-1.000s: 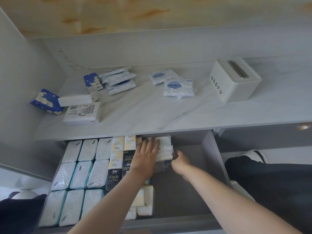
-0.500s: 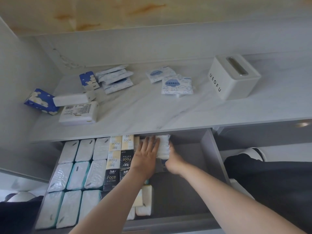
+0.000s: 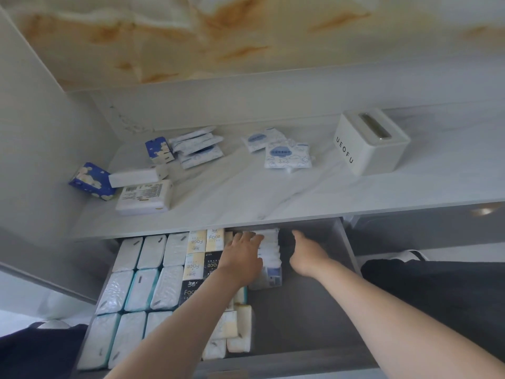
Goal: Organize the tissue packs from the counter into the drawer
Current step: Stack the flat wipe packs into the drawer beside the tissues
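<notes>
Tissue packs [image 3: 270, 246] touched by flat left hand [image 3: 241, 254], right hand [image 3: 307, 254] slack beside.

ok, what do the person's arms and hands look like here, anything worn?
The left hand and the right hand are bare: no gloves, and no ring, watch or bracelet shows. Past the wrists nothing is worn either, with no sleeve in view down to the frame edge.

White box [image 3: 371, 143] w/ slot on top, "UEOFU" down its side, upright at far R. Orange-veined marble panel [image 3: 246, 36] above. Brass-coloured knob [image 3: 485, 211] lower R.
</notes>
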